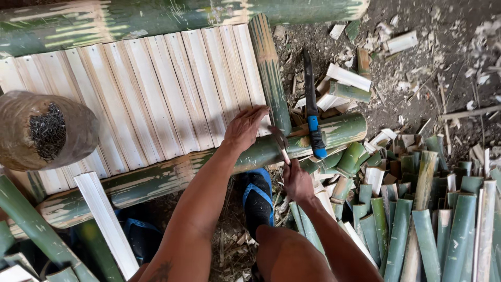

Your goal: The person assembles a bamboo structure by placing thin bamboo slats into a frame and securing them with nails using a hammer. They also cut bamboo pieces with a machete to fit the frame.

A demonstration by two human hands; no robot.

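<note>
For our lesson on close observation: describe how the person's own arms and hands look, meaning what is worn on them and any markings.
Both arms are bare, with no sleeves in view. The left hand and right hand wear no gloves, and no rings, watch or bracelet show. The left forearm carries a dark tattoo near the bottom edge of the picture; its design is too cut off to make out.

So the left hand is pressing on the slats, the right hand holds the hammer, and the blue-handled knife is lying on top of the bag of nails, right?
Not quite. In the head view the knife lies across the bamboo pole, right of the slats, far from the bag of nails. The rest holds: the left hand presses the slats and the right hand holds the hammer.
</note>
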